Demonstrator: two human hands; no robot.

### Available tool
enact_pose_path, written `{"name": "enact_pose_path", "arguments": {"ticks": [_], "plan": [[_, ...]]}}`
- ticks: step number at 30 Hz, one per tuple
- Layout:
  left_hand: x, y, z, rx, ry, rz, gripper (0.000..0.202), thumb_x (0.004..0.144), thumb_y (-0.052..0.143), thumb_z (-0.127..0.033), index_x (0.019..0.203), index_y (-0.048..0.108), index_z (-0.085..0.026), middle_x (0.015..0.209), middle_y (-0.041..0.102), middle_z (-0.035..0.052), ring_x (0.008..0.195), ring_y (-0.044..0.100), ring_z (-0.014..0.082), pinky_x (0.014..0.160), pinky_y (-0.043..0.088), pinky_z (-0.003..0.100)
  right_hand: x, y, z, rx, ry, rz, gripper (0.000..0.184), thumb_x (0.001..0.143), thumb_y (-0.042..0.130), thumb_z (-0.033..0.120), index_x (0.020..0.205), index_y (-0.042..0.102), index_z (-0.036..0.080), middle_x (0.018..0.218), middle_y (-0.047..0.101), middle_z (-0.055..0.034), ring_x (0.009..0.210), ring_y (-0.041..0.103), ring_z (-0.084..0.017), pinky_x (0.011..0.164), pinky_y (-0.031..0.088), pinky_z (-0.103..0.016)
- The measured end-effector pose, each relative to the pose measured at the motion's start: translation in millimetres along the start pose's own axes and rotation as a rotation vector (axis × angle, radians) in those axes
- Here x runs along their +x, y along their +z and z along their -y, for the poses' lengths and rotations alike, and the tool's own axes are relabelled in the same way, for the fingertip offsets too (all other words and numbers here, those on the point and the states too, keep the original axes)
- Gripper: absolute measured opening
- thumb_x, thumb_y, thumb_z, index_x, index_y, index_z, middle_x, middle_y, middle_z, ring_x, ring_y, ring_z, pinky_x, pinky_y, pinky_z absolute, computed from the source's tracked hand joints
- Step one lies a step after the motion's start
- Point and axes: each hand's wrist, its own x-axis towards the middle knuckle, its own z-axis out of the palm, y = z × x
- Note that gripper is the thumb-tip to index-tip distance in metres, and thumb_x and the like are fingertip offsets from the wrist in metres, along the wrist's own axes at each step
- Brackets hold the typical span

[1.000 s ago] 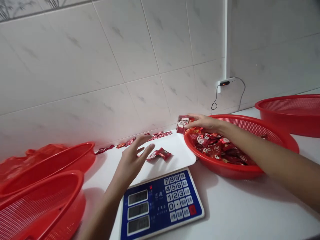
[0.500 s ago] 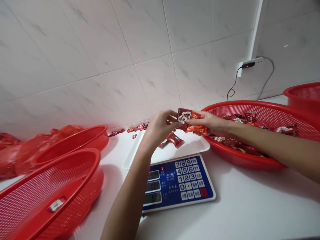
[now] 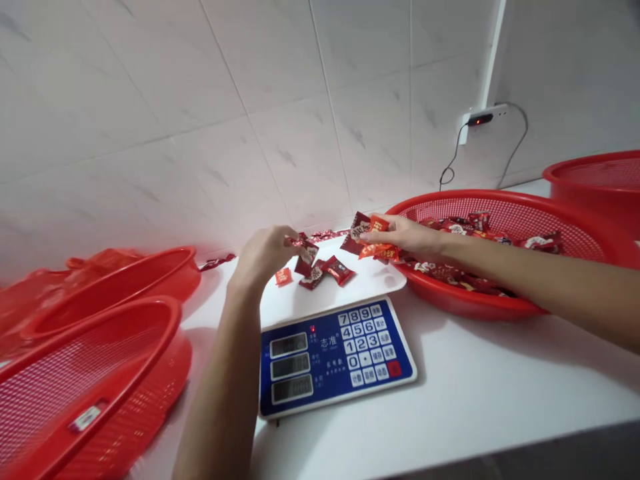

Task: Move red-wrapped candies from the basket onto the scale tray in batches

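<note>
Over the white tray [image 3: 373,287] of a blue digital scale [image 3: 333,360], my left hand [image 3: 263,257] pinches a small dark red snack packet [image 3: 306,257]. Below its fingers, several wrapped snacks lie on the tray, among them a shiny red packet [image 3: 340,271] and an orange packet [image 3: 283,277]. My right hand [image 3: 407,237] is closed around several packets by the near rim of a full basket. An orange packet [image 3: 379,251] and a dark red packet [image 3: 357,232] stick out from its fingers.
At right a red mesh basket [image 3: 500,308] holds many wrapped snacks, with another red basket [image 3: 595,177] behind it. Two red baskets and red plastic bags [image 3: 85,277] occupy the left. More packets [image 3: 217,261] lie along the tiled wall, where a socket [image 3: 483,120] carries cables.
My left hand has parted from the right and moved left over the tray with a packet. My right hand still holds its packets. The view has shifted slightly, so the scale's displays now show.
</note>
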Motion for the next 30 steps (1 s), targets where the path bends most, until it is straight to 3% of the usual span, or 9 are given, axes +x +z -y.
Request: {"name": "enact_pose_path", "arguments": {"ticks": [3,6,8,11,19,25,30], "plan": [[-12,-8.2,-15,-0.192,0.04,-0.078,0.025,0.078,0.073,-0.02,0.102,0.073,-0.017,0.084,0.073,0.0068,0.071,0.064,0.0205,0.057,0.044,0.028,-2,1,0,0.027,-0.005,-0.003,0.03,0.072,0.081,0.03,0.092,0.061,0.02,0.084,0.066,-0.0041,0.069,0.06,-0.014,0.052,0.049,-0.022],[-32,-28.2,-35,-0.377,0.123,-0.209,0.023,0.08,0.075,-0.02,0.103,0.074,-0.017,0.081,0.072,0.0039,0.067,0.061,0.0158,0.054,0.043,0.024,-4,2,2,0.04,0.005,-0.001,0.027,0.073,0.081,0.029,0.089,0.06,0.02,0.085,0.066,-0.0039,0.073,0.063,-0.015,0.058,0.053,-0.024],[-45,-41.1,-46,-0.399,0.161,-0.274,0.022,0.081,0.074,-0.019,0.103,0.074,-0.016,0.08,0.072,0.0029,0.067,0.061,0.0144,0.058,0.045,0.024,-5,2,3,0.02,0.017,-0.005,0.026,0.073,0.081,0.029,0.087,0.061,0.02,0.083,0.066,-0.0041,0.073,0.064,-0.016,0.058,0.054,-0.026],[-57,-50.0,-55,-0.359,0.188,-0.251,0.024,0.085,0.071,-0.021,0.108,0.071,-0.016,0.084,0.072,0.0027,0.071,0.061,0.0142,0.064,0.048,0.025,-5,3,4,-0.011,0.031,-0.013,0.027,0.072,0.081,0.03,0.09,0.062,0.02,0.084,0.067,-0.0052,0.073,0.064,-0.018,0.058,0.054,-0.028],[-51,-34.6,-51,-0.364,0.241,-0.202,0.02,0.08,0.075,-0.02,0.099,0.074,-0.019,0.079,0.07,0.0012,0.069,0.063,0.015,0.056,0.046,0.023,-6,3,3,-0.042,0.022,-0.025,0.03,0.073,0.079,0.031,0.096,0.062,0.02,0.092,0.068,-0.0071,0.082,0.066,-0.021,0.066,0.056,-0.03],[-53,-35.7,-52,-0.364,0.273,-0.208,0.019,0.08,0.075,-0.024,0.098,0.074,-0.018,0.077,0.07,0.0011,0.067,0.063,0.0148,0.053,0.044,0.023,-5,3,3,-0.052,0.017,0.001,0.025,0.077,0.077,0.03,0.096,0.063,0.021,0.095,0.069,-0.0064,0.085,0.067,-0.02,0.072,0.057,-0.029],[-44,-19.1,-51,-0.348,0.27,-0.107,0.018,0.083,0.072,-0.028,0.099,0.074,-0.019,0.08,0.07,0.0031,0.066,0.061,0.0139,0.055,0.043,0.024,-6,2,2,-0.016,-0.003,0.002,0.03,0.075,0.078,0.033,0.099,0.064,0.021,0.093,0.069,-0.0058,0.084,0.067,-0.019,0.07,0.057,-0.028]]}}
